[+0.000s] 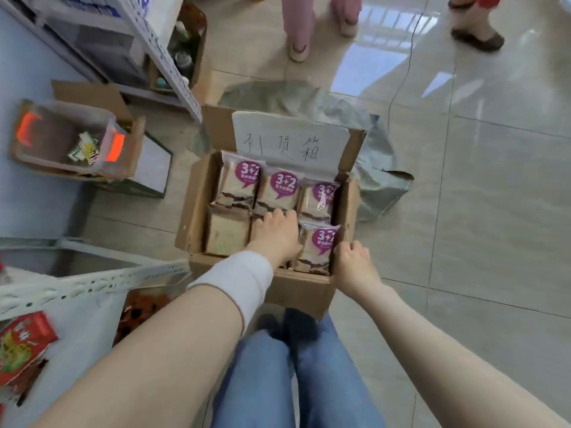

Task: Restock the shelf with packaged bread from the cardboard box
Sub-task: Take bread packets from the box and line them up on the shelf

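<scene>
An open cardboard box [197, 211] stands on the floor in front of my knees. It holds several packaged breads with purple "3+2" labels, such as one in the back row [279, 189] and one at the front right [319, 247]. My left hand [275, 236] reaches into the box and lies on the middle front pack, its fingertips curling over the pack's far edge. My right hand [352, 257] is curled at the box's right wall, thumb against the front right pack. The white shelf rail [92, 282] is at my lower left.
A handwritten white card [290, 140] leans on the box's back flap, over a grey plastic sheet [380, 177]. A second box with a clear bag [74, 140] sits on the left. Red snack packs [21, 344] lie on the shelf. Other people's feet [298, 47] stand beyond.
</scene>
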